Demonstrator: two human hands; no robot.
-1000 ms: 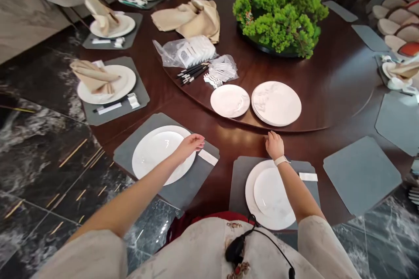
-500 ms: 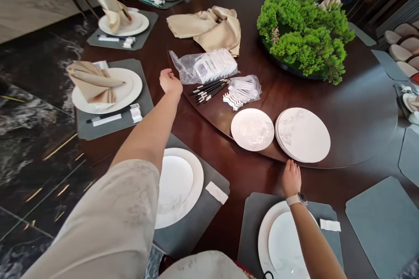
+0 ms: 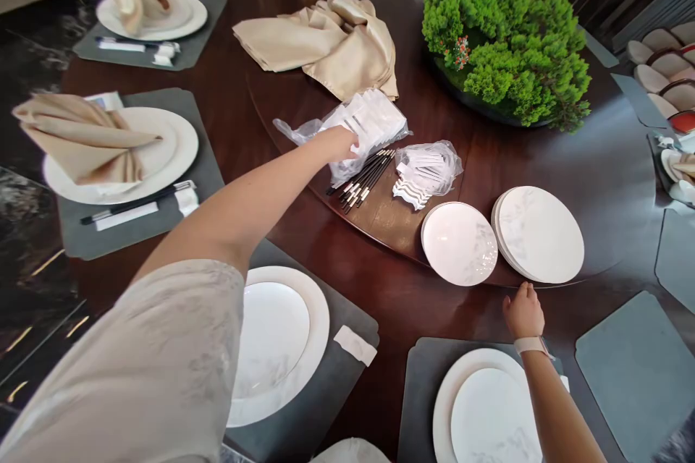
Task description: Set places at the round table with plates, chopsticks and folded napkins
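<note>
My left hand [image 3: 343, 143] reaches over the lazy Susan [image 3: 380, 228] and lies on the near side of the white wrapped packets [image 3: 369, 119] in a clear plastic bag. Its fingers are mostly hidden, so a grip cannot be made out. Black chopsticks [image 3: 366, 179] with silvery bands lie just below that hand. Beside them is a clear bag of white chopstick rests [image 3: 426, 170]. My right hand [image 3: 525, 312] is at the lazy Susan's near edge, below the stack of larger plates [image 3: 543, 235]; its thumb stands apart from the fingers and it holds nothing. Small plates [image 3: 459, 242] are stacked to the left.
Beige napkins [image 3: 337, 43] lie behind the packets, and a green plant centrepiece [image 3: 504, 51] stands on the right. Grey placemats [image 3: 641, 369] ring the table. Two near settings have stacked plates [image 3: 276, 336]; left ones carry folded napkins [image 3: 90, 137] and chopsticks.
The lazy Susan has turned to the right, carrying the plates, chopsticks and bags. My left hand has moved right onto the packets. My right hand has shifted right along the edge.
</note>
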